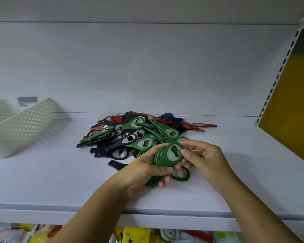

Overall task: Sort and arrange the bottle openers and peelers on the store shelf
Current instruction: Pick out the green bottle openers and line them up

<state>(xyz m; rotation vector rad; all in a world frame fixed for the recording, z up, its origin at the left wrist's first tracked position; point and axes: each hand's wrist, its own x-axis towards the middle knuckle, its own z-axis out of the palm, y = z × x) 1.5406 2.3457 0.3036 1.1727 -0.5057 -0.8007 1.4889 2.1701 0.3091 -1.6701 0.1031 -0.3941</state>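
Near the shelf's (42, 181) front edge, the left hand (144, 171) curls around stacked green openers (163, 159) (heads fanned upward); the right hand (207, 158) pinches the topmost head.

A white perforated basket (25, 123) is sitting at far left. Colourful packages (130, 236) are showing along the bottom. A yellow panel (293, 106) is standing at right.

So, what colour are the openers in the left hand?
Green openers; the head view shows them best.
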